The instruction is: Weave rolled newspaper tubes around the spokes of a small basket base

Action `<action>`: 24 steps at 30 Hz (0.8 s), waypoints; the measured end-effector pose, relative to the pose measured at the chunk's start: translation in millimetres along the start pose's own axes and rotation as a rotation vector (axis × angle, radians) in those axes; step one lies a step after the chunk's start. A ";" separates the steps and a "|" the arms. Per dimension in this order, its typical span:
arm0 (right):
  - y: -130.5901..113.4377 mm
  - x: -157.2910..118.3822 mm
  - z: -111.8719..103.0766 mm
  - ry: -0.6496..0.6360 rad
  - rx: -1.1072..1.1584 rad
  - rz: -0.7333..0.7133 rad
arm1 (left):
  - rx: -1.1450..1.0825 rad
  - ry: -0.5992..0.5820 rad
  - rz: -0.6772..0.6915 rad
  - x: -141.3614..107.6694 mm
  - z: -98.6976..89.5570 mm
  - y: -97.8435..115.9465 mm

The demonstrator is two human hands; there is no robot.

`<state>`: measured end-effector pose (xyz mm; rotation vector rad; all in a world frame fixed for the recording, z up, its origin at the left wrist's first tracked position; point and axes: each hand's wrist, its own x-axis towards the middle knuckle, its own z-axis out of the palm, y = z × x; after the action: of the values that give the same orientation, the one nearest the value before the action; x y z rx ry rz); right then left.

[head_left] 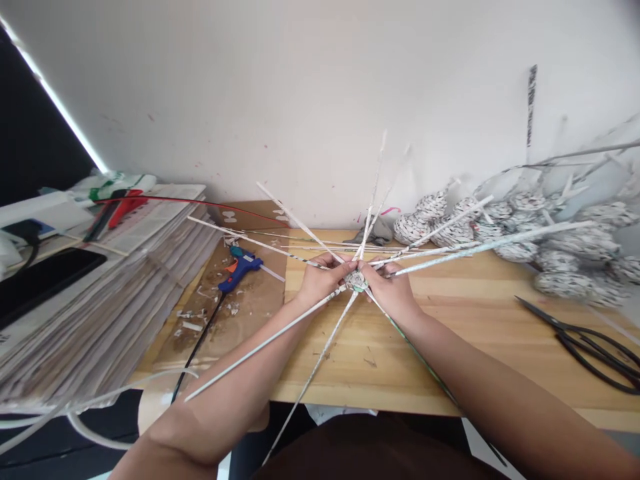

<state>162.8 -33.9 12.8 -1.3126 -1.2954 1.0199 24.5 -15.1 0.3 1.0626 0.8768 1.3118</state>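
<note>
L hand [320, 283] & R hand [390, 285] both w/ grip pinched on hub [357, 281], held over worktop [450, 293]. Strips [500, 247] (splayed all round) might kink or spring loose, esp. if either hand eases off or ends get knocked.

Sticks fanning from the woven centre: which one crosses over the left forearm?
The pale stick slanting down-left from the woven centre, its free end over the left forearm; no other stick crosses that forearm.

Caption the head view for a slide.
Left hand and right hand grip a small woven centre with thin strips radiating outward, above a wooden table.
</note>
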 end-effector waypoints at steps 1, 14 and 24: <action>-1.8 0.1 0.3 0.004 0.016 0.032 | -0.006 0.000 0.010 -0.1 0.2 0.3; -1.3 1.3 -1.9 0.044 0.020 0.112 | 0.234 0.021 0.228 -1.1 0.3 -0.1; -1.2 -0.4 2.0 0.010 0.282 0.219 | 0.388 0.008 0.271 -1.2 -3.0 -0.4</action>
<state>160.5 -34.2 13.6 -1.2565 -0.9727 1.2957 21.6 -15.9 -1.1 1.5221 1.0468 1.4002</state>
